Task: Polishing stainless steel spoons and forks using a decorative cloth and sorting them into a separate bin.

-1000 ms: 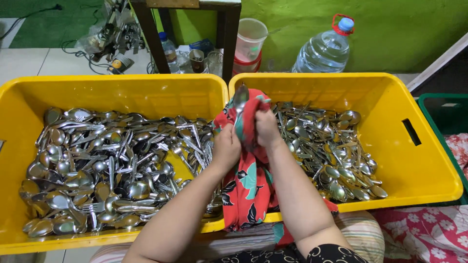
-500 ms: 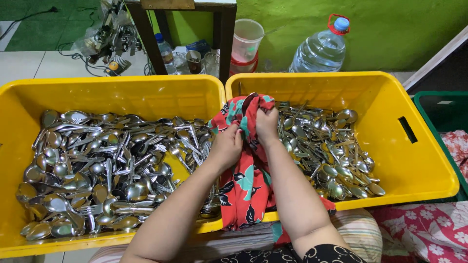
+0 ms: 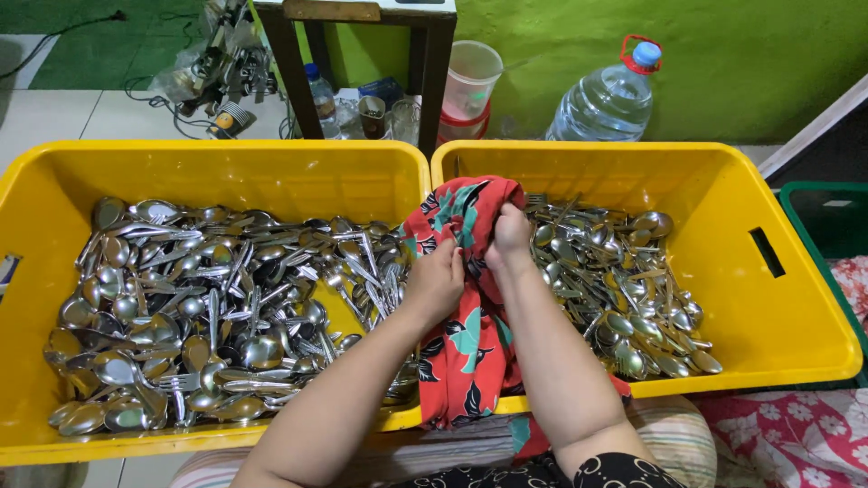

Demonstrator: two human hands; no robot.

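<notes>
A red cloth (image 3: 467, 336) with a teal and black leaf print hangs over the meeting rims of two yellow crates. My right hand (image 3: 509, 238) grips a bunched top part of the cloth above the right crate (image 3: 801, 298). My left hand (image 3: 436, 282) presses on the same cloth just left of it, fingers curled into the fabric. Whether a utensil sits inside the folds is hidden. The left crate (image 3: 54, 181) holds a deep heap of steel spoons and forks (image 3: 217, 307). A thinner layer of cutlery (image 3: 624, 298) lies in the right crate.
Behind the crates stand a large clear water bottle (image 3: 608, 99) with a blue cap, a plastic cup (image 3: 470, 77), a small bottle (image 3: 321, 95) and dark wooden table legs (image 3: 434, 72). A green crate (image 3: 827, 217) sits at the right. Striped and floral cushions lie beneath my arms.
The spoon tip that showed above the cloth a second ago is now covered. Both hands have shifted a little on the cloth, bunching it higher.
</notes>
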